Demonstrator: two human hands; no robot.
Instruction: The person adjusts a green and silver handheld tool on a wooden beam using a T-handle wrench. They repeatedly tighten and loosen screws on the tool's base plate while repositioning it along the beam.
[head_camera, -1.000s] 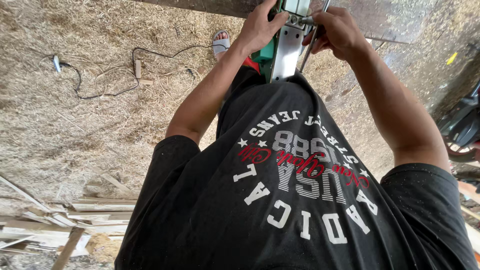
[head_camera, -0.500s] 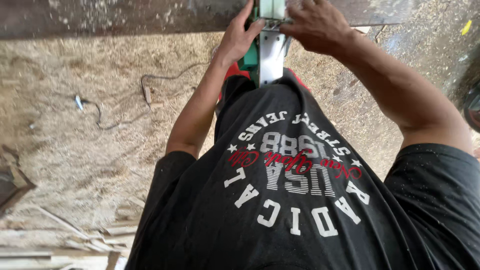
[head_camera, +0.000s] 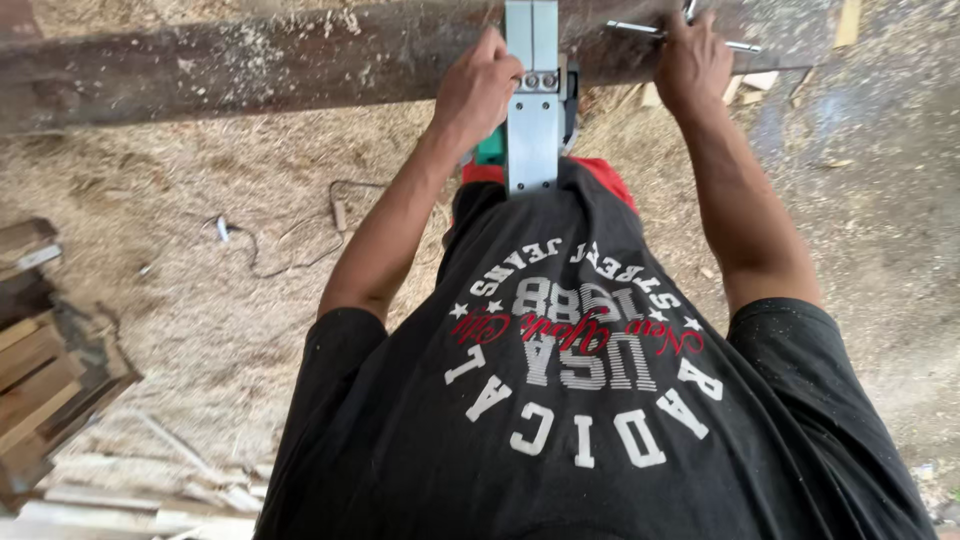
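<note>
Currently left hand (head_camera: 478, 88) grips the grey-and-green power tool (head_camera: 532, 120) beside its metal plate; right hand (head_camera: 692, 62) closes on a thin metal bar (head_camera: 640, 30). Tool sits against a dark, sawdust-dusted timber beam (head_camera: 250, 65). Below: sawdust floor (head_camera: 200, 300), loose cable (head_camera: 290, 235), stacked planks (head_camera: 40, 370).

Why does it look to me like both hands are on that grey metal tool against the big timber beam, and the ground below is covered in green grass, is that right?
Not quite. The head view shows sawdust on the ground, not grass. The rest holds: the left hand grips the grey metal tool and the right hand holds its metal bar, at the timber beam.
</note>
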